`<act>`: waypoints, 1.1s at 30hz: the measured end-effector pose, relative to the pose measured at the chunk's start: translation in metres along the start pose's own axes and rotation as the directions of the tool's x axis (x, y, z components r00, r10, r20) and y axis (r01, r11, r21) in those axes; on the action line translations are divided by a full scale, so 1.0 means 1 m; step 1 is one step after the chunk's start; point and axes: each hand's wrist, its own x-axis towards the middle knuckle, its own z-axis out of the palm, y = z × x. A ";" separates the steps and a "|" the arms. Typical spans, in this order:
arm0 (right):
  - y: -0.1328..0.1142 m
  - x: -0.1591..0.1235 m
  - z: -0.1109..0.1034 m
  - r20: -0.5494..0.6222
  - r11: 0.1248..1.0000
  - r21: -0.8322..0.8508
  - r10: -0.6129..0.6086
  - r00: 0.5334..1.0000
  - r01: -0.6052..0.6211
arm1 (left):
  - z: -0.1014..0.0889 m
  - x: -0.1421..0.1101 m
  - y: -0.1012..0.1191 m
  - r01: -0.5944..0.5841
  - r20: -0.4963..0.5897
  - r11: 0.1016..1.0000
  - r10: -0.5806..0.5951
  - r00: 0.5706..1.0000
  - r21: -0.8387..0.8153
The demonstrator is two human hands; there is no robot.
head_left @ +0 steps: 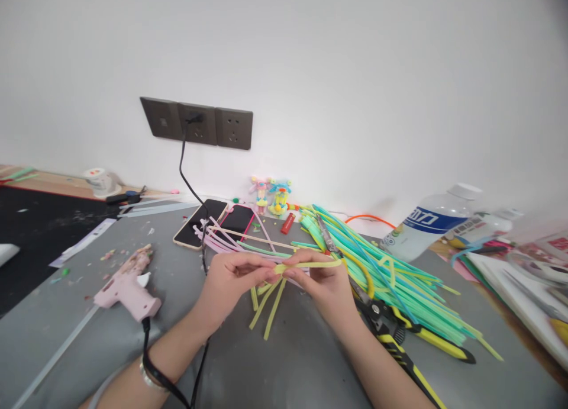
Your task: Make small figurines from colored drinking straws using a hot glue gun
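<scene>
I'm in a small craft corner; whether it belongs to a home or a workshop, I can't tell. My grey bench [275, 373] stands against a plain white wall [332, 60] with a socket panel [197, 125], and carries a pink glue gun [128, 296], yellow-handled pliers [439, 344], a bundle of green strips [417, 293], two small colourful figures [280, 203] and crumbly scraps [107, 255].

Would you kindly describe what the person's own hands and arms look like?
The left hand and right hand are bare of gloves, and no sleeves clearly show. A narrow, silvery bracelet circles the left forearm, and a black cable crosses near it. Nothing worn shows on the right forearm.
</scene>
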 end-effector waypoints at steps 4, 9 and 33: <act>-0.001 0.000 -0.001 0.003 1.000 -0.021 -0.002 1.000 0.002 | 0.001 0.000 -0.001 -0.015 0.038 1.000 0.015 0.999 -0.009; 0.000 0.000 -0.001 0.014 1.000 -0.025 0.007 1.000 -0.007 | 0.002 -0.001 -0.002 -0.068 0.042 0.996 0.065 0.997 0.052; -0.006 0.003 -0.003 0.130 0.976 0.142 0.149 0.980 -0.167 | 0.002 0.000 0.001 -0.163 0.177 0.979 0.139 0.974 0.124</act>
